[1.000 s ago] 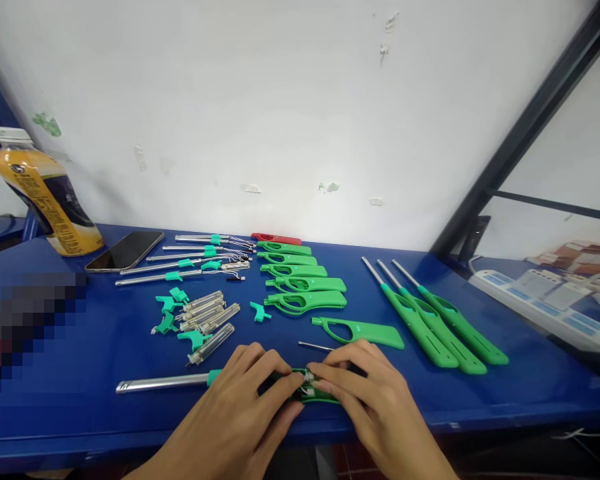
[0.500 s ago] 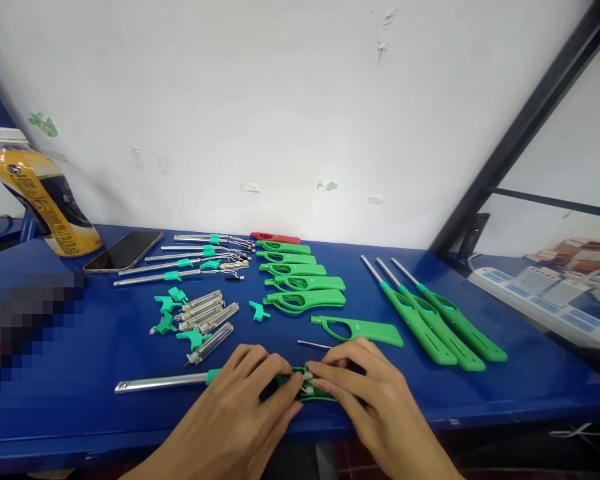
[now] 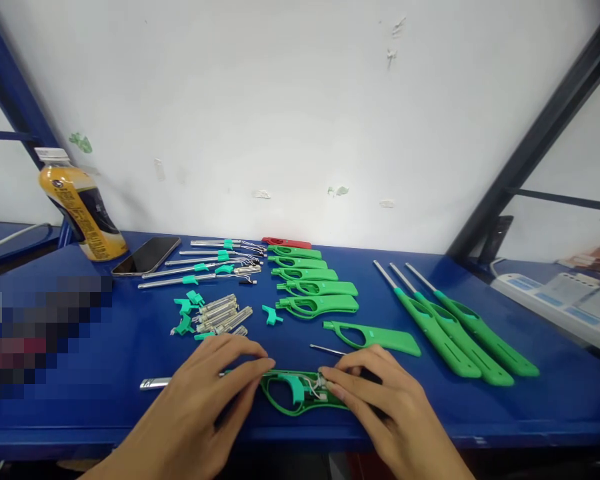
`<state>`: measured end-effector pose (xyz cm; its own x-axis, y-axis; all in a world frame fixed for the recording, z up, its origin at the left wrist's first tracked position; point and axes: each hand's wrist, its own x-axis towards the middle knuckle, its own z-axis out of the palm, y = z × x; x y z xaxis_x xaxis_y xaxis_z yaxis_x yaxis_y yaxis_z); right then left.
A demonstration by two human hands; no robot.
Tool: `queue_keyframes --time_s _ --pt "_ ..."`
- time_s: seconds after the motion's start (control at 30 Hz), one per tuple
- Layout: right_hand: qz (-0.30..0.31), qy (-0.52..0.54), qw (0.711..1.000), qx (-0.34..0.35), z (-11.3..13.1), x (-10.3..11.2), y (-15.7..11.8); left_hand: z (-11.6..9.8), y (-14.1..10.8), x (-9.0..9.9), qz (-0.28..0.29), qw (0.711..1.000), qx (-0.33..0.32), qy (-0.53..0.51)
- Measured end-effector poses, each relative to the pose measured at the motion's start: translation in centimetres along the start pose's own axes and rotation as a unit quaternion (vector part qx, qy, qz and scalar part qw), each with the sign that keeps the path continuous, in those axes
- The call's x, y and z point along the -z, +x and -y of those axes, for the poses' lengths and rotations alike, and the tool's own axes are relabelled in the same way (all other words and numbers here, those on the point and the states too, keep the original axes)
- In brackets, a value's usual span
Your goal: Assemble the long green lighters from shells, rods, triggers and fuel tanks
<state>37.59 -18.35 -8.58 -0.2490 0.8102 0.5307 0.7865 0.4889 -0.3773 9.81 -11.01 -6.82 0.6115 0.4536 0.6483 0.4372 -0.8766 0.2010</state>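
Note:
An opened green lighter handle (image 3: 273, 403) lies near the table's front edge, its inside facing up. A teal trigger (image 3: 297, 388), white wires and a small black part sit in it. From its left end a metal tube (image 3: 154, 384) runs out beneath my left hand (image 3: 215, 393). That hand's thumb and index finger close around the handle's neck. My right hand (image 3: 387, 393) grips the handle's right part, fingertips at the wires and a small pale fitting (image 3: 321, 381). Behind it shows a thin metal shaft (image 3: 326, 349); its other end is hidden.
Green handle shells (image 3: 320, 305) and a red one (image 3: 287, 243) line the middle. Metal tubes (image 3: 167, 283), teal triggers (image 3: 184, 325) and clear gas tanks (image 3: 217, 310) lie left. Three assembled lighters (image 3: 440, 333) lie right. A phone (image 3: 147, 256) and bottle (image 3: 83, 210) stand back left.
My left hand has drawn back left from the handle's middle, uncovering the trigger and wires. My right hand stays at the fitting. The whole view has shifted slightly.

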Motion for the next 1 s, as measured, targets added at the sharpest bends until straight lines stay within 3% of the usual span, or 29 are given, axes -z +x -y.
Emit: queue_keyframes --time_s 0.23,0.4,0.63,1.0 --pt "-0.017 -0.006 1.000 0.012 0.0 0.0 0.1 1.3 -2.0 1.3 -0.013 0.998 0.039 0.042" --pt "-0.024 -0.021 0.999 0.020 -0.2 -0.1 0.2 1.7 -2.6 0.6 0.015 0.998 0.057 0.030" --pt "-0.025 -0.008 1.000 0.018 0.0 0.0 0.3 2.6 -3.0 -0.6 -0.044 0.999 0.027 0.003" --pt "-0.028 0.009 1.000 0.012 0.1 0.0 0.2 2.7 -3.0 -0.4 0.011 1.000 0.026 0.010"
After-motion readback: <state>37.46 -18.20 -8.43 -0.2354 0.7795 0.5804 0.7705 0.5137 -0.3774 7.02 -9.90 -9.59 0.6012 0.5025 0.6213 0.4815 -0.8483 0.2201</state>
